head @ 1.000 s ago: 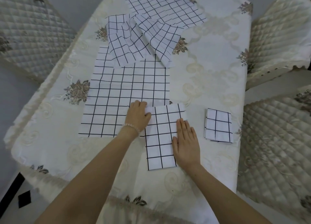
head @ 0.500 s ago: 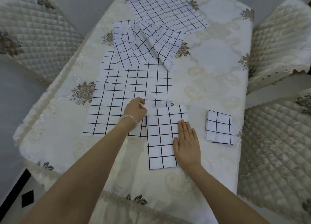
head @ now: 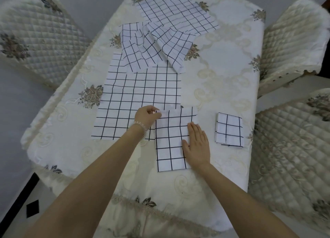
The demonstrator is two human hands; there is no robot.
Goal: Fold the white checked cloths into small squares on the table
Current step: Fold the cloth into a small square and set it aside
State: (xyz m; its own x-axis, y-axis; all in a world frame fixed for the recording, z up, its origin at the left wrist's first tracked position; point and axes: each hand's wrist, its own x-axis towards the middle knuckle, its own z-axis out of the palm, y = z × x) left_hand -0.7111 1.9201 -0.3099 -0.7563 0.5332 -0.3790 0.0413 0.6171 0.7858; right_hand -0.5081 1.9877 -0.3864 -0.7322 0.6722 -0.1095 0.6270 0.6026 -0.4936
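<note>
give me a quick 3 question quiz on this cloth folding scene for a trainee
1. True or false: the right hand lies flat on the half-folded cloth.
2. What is the left hand doing? A. resting on the chair B. pinching the far left corner of the half-folded cloth C. lifting the small folded square
3. Fill in: the small folded square lies to the ____ of the half-folded cloth, apart from it.

Key
1. True: the fingers are straight and press the cloth down.
2. B
3. right
</note>
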